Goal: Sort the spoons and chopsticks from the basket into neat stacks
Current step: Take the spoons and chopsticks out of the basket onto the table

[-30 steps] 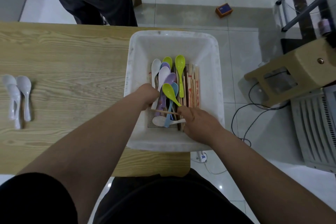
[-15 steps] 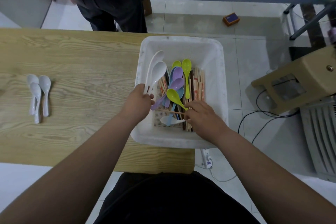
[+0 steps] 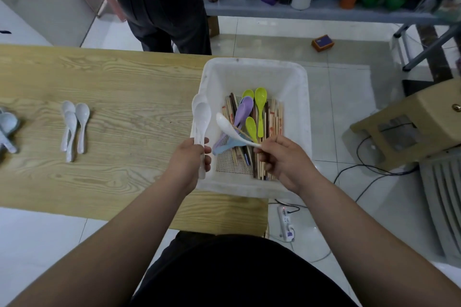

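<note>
The left grip (image 3: 192, 159), a second ago reaching down among the cutlery in the white plastic basket (image 3: 249, 63), has come up and out to the basket's left rim. It now holds two white plastic soup spoons (image 3: 201, 117) by their handles, bowls pointing away. The right grip (image 3: 282, 157), earlier low on the pile, has risen and pinches the handle end of a third white plastic spoon (image 3: 228, 126), lifted off the pile. A thin wooden stick (image 3: 243, 133) has come up alongside it.

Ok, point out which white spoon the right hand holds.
The lone white spoon over the basket, pinched by its handle; the left hand grips the other two together.
</note>
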Tool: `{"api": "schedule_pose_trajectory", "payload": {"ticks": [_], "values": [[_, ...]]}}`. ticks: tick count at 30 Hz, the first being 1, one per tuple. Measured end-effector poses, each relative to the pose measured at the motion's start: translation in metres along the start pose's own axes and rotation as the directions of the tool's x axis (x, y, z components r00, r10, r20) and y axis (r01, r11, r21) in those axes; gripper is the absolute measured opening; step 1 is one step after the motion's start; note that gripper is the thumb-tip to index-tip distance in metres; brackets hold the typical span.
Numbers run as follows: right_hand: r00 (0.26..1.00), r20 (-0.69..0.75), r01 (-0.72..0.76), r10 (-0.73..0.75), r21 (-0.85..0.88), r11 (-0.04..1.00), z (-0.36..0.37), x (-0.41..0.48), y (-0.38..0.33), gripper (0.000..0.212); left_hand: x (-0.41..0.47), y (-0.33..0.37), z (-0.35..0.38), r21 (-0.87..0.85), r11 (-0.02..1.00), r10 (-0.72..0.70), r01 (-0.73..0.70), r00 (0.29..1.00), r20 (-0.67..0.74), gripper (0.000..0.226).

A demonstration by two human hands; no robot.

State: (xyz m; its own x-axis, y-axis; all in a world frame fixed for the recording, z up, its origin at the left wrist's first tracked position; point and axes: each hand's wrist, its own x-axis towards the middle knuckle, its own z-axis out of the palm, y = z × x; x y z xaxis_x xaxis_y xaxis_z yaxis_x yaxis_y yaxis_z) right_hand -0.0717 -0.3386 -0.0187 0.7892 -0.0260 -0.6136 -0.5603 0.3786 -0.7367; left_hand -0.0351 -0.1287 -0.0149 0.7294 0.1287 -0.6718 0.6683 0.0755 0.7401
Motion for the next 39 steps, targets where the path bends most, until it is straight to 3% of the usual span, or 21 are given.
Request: {"api": "schedule_pose_trajectory", "payload": {"ticks": [3,9,18,24,26,28,32,39], "values": [[0.999,-0.044,-0.008,0.010,0.029,1.000,0.023,-0.002,0.012,0.021,-0.011,-0.007,0.010,-0.032,0.999,0.004,-0.002,0.997,0.071,0.027],[0.995,0.082,0.082,-0.063,-0.252,0.964,0.057,-0.005,0.031,0.023,-0.027,-0.012,0.007,-0.091,0.994,0.083,-0.064,0.973,0.214,0.029],[0.949,0.277,0.275,-0.152,-0.491,0.827,0.117,0.006,0.036,0.027,-0.024,-0.014,-0.056,-0.211,0.972,0.134,-0.100,0.979,0.151,0.030],[0.946,0.315,0.248,-0.069,-0.574,0.781,0.195,0.030,0.046,0.021,0.007,-0.004,-0.125,-0.291,0.952,0.136,-0.095,0.983,0.125,0.035],[0.954,0.298,0.219,-0.043,-0.586,0.780,0.225,0.042,0.053,0.021,0.020,0.005,-0.151,-0.289,0.951,0.128,-0.106,0.990,0.058,0.033],[0.966,0.257,0.179,-0.027,-0.592,0.786,0.256,0.057,0.063,0.028,0.036,0.011,-0.182,-0.250,0.962,0.088,-0.110,0.991,-0.096,0.029],[0.977,0.211,0.126,0.014,-0.635,0.762,0.319,0.096,0.089,0.031,0.078,0.014,-0.261,-0.173,0.982,0.017,-0.077,0.947,-0.322,0.034],[0.999,0.024,0.044,-0.039,-0.681,0.731,0.411,0.168,0.132,0.022,0.144,0.026,-0.382,-0.043,0.993,0.077,-0.111,0.874,-0.480,0.033]]}}
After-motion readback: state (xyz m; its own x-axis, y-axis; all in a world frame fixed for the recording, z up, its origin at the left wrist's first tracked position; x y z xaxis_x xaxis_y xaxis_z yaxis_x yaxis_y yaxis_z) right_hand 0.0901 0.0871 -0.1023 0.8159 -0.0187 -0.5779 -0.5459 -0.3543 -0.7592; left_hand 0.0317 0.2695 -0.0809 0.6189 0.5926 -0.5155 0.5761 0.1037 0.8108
